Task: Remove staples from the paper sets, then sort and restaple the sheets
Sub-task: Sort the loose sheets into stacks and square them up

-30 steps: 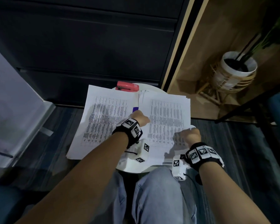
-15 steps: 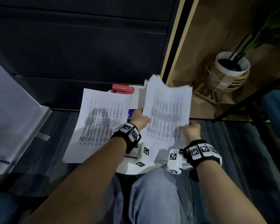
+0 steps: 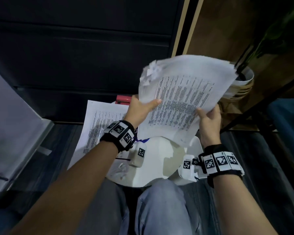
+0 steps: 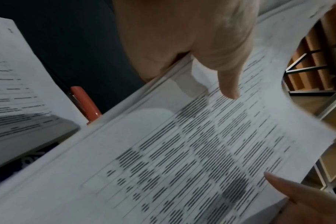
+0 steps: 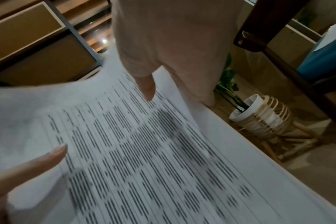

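I hold a stack of printed sheets [image 3: 185, 92] tilted in the air above the small white round table [image 3: 151, 167]. My left hand [image 3: 143, 107] grips its left edge, thumb on top of the print [image 4: 228, 84]. My right hand [image 3: 208, 116] grips the lower right edge, thumb [image 5: 146, 87] also on top. The fingers of both hands are hidden under the sheets. The stack's top left corner [image 3: 151, 72] is ragged and torn. A second paper set [image 3: 102, 126] lies flat on the table's left side. A red stapler [image 3: 123, 99] sits at the table's far edge.
A dark cabinet front [image 3: 83, 56] stands just beyond the table. A white plant pot in a wicker stand [image 3: 243, 82] is on the floor at right, behind the raised sheets. A blue-printed item [image 3: 143, 140] peeks out under the papers. My knees [image 3: 159, 209] are below the table.
Both hands have lifted the right-hand stack off the table, up and toward the right, tilting it. The left paper set and the stapler stay where they were.
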Available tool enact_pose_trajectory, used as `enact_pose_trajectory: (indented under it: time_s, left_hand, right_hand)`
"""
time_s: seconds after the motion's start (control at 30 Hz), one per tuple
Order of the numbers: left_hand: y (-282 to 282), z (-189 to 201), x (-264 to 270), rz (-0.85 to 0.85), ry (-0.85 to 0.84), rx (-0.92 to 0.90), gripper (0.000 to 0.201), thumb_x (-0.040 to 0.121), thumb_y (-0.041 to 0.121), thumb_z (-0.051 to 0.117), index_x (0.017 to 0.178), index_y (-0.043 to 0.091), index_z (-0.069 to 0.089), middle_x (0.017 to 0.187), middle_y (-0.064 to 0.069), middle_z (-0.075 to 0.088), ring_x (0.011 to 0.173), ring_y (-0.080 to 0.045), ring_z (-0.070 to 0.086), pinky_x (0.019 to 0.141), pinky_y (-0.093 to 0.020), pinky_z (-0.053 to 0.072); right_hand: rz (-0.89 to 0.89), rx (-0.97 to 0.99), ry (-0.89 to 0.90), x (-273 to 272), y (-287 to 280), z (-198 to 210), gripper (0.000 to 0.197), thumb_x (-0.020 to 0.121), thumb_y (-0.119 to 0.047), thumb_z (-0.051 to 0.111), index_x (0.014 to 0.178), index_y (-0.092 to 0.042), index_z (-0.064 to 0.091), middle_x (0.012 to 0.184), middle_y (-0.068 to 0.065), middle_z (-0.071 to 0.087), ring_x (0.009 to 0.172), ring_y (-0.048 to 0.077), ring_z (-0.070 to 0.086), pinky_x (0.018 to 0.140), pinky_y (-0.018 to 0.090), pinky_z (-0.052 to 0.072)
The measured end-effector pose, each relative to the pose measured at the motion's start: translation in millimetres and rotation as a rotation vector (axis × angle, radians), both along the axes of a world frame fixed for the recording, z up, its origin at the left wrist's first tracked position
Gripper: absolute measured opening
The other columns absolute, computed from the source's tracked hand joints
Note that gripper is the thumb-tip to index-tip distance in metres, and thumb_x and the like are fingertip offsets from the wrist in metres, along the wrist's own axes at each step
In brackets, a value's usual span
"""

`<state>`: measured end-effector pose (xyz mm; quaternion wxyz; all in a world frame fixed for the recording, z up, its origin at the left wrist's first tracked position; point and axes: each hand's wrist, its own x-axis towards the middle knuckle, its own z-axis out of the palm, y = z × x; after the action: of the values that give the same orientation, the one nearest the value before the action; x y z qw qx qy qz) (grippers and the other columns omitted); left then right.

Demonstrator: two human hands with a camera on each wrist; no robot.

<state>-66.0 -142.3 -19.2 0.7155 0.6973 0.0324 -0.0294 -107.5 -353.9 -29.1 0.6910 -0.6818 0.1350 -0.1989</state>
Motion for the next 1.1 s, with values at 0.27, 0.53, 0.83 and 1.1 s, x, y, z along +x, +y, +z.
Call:
enact_pose_trajectory:
  time_s: [0.27, 0.53, 0.83, 1.1]
  left_hand:
    - [-9, 0, -4, -0.025, 0.037, 0.067, 0.047, 0.081, 0.033, 0.074, 0.11, 0.007, 0.048, 0.101, 0.001, 0.061, 0.096, -0.014, 0.06, 0.096, -0.036, 0.048]
    - [-4, 33, 3, -0.117, -0.074, -0.032, 0.035, 0.077, 0.017, 0.078, 0.107, 0.012, 0.061, 0.099, 0.0, 0.069, 0.086, 0.0, 0.068, 0.072, -0.014, 0.053]
    - [-16, 28, 8, 0.198, 0.03, -0.178, 0.048, 0.083, 0.025, 0.073, 0.118, 0.006, 0.045, 0.106, 0.003, 0.057, 0.1, -0.009, 0.056, 0.092, -0.025, 0.042]
    - [-2, 17, 2, 0.012, 0.251, -0.516, 0.035, 0.09, 0.019, 0.062, 0.123, 0.007, 0.059, 0.123, -0.011, 0.064, 0.115, -0.028, 0.06, 0.101, -0.05, 0.043]
  right_hand:
    - [-0.012, -0.028, 0.044, -6, 4, -2, 0.039, 0.092, 0.006, 0.048, 0.129, -0.004, 0.048, 0.13, 0.011, 0.059, 0.122, 0.022, 0.056, 0.11, 0.048, 0.039]
    - [-0.047, 0.033, -0.046, 2, -6, 22, 0.04, 0.085, 0.013, 0.05, 0.112, -0.015, 0.043, 0.109, 0.001, 0.06, 0.103, 0.009, 0.06, 0.092, 0.025, 0.048]
    - [-0.373, 0.182, 0.476, -14, -11, -37, 0.09, 0.071, -0.017, 0.082, 0.143, -0.003, 0.031, 0.134, 0.012, 0.047, 0.119, 0.027, 0.049, 0.101, 0.036, 0.041]
    - [-0.142, 0.845, 0.434, -19, -22, -45, 0.01, 0.091, 0.001, 0.053, 0.098, -0.002, 0.059, 0.082, 0.015, 0.067, 0.069, 0.024, 0.066, 0.062, 0.038, 0.057]
